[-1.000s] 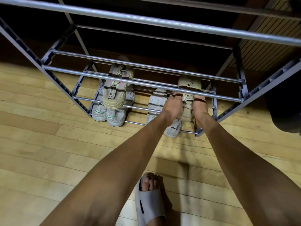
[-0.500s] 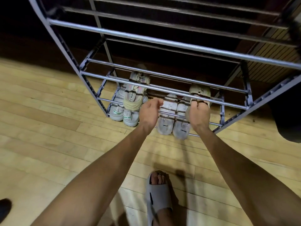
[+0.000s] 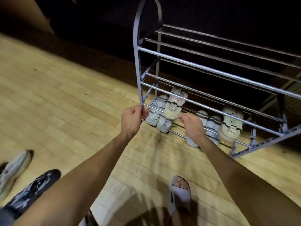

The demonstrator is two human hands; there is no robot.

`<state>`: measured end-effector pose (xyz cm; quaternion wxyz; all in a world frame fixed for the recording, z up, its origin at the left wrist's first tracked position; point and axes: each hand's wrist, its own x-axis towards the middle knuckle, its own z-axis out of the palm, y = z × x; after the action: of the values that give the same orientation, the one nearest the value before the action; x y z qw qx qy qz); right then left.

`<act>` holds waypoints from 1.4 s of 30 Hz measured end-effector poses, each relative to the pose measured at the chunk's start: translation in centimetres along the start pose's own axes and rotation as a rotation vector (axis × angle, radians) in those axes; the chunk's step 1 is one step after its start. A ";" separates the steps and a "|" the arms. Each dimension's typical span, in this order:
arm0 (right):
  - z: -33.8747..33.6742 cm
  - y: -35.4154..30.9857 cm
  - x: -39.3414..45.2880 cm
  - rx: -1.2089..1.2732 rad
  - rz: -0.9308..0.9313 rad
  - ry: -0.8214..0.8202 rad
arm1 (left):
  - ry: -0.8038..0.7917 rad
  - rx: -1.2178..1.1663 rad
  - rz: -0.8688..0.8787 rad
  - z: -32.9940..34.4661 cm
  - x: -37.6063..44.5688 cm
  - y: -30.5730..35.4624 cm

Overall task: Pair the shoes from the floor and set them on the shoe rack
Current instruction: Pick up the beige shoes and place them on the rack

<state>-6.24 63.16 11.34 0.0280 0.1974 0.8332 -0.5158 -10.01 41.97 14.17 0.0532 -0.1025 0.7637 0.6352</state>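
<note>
A dark shoe (image 3: 31, 191) and a pale shoe (image 3: 13, 172) lie unpaired on the wooden floor (image 3: 65, 101) at near left. Left hand (image 3: 132, 119) and right hand (image 3: 192, 126): fingers loosely curled, holding nothing. Beyond them, the shoe rack (image 3: 211, 70) carries pale shoes (image 3: 174, 105) on its lower tiers.

Metal shoe rack (image 3: 219, 73) stood on wood floor, w/ several bar tiers. On bottom tier: pale sneaker pair (image 3: 157, 118) at left, another pale pair (image 3: 210, 126) further right. Above them, 2 cream sandals (image 3: 174, 106) (image 3: 231, 123) lay apart. On floor at left: dark shoe (image 3: 32, 190) beside beige shoe (image 3: 14, 170).
</note>
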 end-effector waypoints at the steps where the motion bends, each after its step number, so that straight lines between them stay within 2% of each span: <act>1: 1.2 -1.2 -0.4 0.006 -0.002 -0.032 | 0.014 0.012 -0.005 -1.8 -0.4 0.5; 12: 14.4 -15.2 -8.8 0.121 -0.126 -0.279 | 0.306 -0.082 -0.040 -21.5 -8.1 2.9; 15: 16.4 -19.0 -12.3 0.144 -0.190 -0.335 | 0.356 -0.121 -0.021 -25.8 -11.3 4.6; 20: 18.7 -24.7 -18.1 0.134 -0.302 -0.398 | 0.345 -0.093 -0.002 -33.9 -16.5 6.5; 24: 20.6 -27.7 -22.5 0.114 -0.349 -0.438 | 0.457 -0.161 0.033 -40.2 -20.8 7.2; 29: 22.9 -29.4 -28.0 0.081 -0.387 -0.547 | 0.580 -0.267 0.050 -44.5 -25.9 7.1; 35: 25.5 -30.1 -31.5 0.040 -0.420 -0.671 | 0.707 -0.300 0.033 -46.7 -29.8 6.4; 42: 30.4 -28.3 -31.5 0.006 -0.369 -0.685 | 0.756 -0.258 -0.065 -49.6 -29.2 2.2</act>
<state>7.89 16.22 29.11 0.2109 -0.1397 0.7955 -0.5507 20.31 -3.67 31.73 -0.2248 -0.3589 0.6399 0.6412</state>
